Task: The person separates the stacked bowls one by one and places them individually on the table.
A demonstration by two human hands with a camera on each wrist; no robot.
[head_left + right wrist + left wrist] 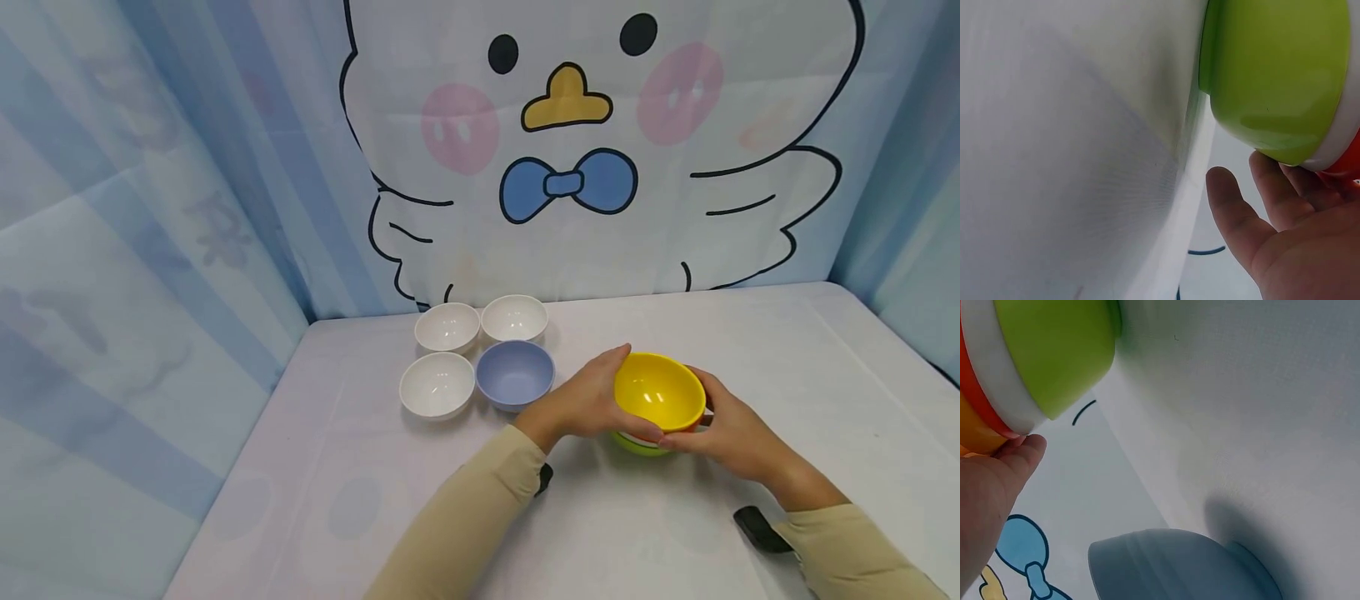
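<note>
A nested stack of bowls stands right of the table's middle, with a yellow bowl [660, 390] on top. Below it come a red bowl [977, 394], a white bowl [999, 369] and a green bowl [1275, 75] at the bottom. My left hand [588, 396] grips the stack's left side, its thumb across the front of the yellow bowl. From the right, my right hand [738, 433] holds the stack, thumb at the front and fingers round the far side. Whether the green bowl's foot touches the table I cannot tell.
Left of the stack, a blue bowl [515, 373] sits beside three white bowls, one in front [437, 385] and two behind [447, 327] [514, 318]. A cartoon-printed curtain [465, 242] rises behind the white-covered table [330, 467].
</note>
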